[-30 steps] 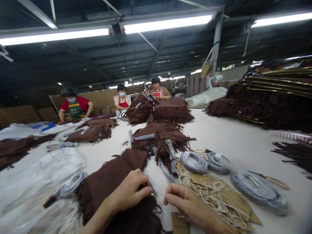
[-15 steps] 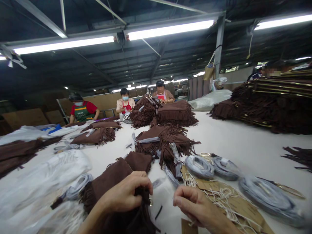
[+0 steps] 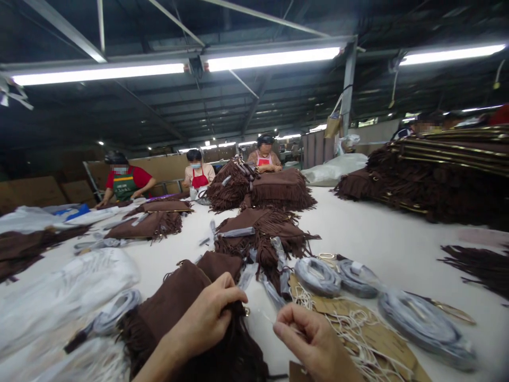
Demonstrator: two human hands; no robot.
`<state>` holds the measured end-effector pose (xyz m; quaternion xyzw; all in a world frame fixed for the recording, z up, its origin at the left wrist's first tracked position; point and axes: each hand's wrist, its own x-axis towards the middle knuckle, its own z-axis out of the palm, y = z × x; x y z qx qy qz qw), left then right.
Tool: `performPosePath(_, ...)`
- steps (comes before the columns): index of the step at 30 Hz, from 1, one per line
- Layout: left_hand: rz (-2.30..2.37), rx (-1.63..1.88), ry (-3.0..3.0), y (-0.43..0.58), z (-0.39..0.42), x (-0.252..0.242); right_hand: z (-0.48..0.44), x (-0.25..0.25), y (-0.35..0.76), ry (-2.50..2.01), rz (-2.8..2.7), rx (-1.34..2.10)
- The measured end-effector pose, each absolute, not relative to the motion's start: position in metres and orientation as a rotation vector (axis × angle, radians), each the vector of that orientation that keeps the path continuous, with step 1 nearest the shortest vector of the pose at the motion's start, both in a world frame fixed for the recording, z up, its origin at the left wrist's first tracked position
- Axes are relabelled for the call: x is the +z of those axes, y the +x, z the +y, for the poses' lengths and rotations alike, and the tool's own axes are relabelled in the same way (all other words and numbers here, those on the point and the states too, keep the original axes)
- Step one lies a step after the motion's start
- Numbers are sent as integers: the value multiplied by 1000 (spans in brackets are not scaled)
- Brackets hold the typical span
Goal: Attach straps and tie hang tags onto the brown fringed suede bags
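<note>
A dark brown fringed bag point(image 3: 175, 297) lies in front of me, with a small gold ring point(image 3: 247, 311) at its right edge. My left hand point(image 3: 210, 313) is closed on the bag's upper right edge, thumb and index finger pressed together beside the ring. Over the white table, to the right of the bag, my right hand point(image 3: 304, 331) is curled in a pinch. A thin pale string seems to run up from its fingertips; the rest is hidden by the fingers. Brown paper tags with white strings point(image 3: 366, 331) lie just right of that hand.
Coiled straps in plastic point(image 3: 427, 326) and scissors point(image 3: 453, 310) lie at right. More fringed bags point(image 3: 278, 188) are piled ahead, with a taller stack point(image 3: 437, 175) at far right. Plastic bags point(image 3: 79, 286) cover the left side. Several people point(image 3: 127, 183) work across the white table point(image 3: 358, 228).
The view has shifted slightly, so the table's things sit further left. My right hand has turned and its fingers are more tightly pinched. My left hand stays at the bag's edge.
</note>
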<state>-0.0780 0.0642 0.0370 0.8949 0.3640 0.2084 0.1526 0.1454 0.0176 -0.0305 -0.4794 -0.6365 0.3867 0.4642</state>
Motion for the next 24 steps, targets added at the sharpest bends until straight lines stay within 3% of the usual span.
performPosePath(3, 1128, 693, 2564, -72, 62, 35, 13, -32, 142, -1238, -1701, 603)
performPosePath(7, 1141, 789, 2564, -65, 59, 33, 9, -30, 134, -1234, -1757, 451)
performPosePath(24, 1105, 831, 2546, -61, 54, 26, 20, -33, 128, -1260, -1663, 730)
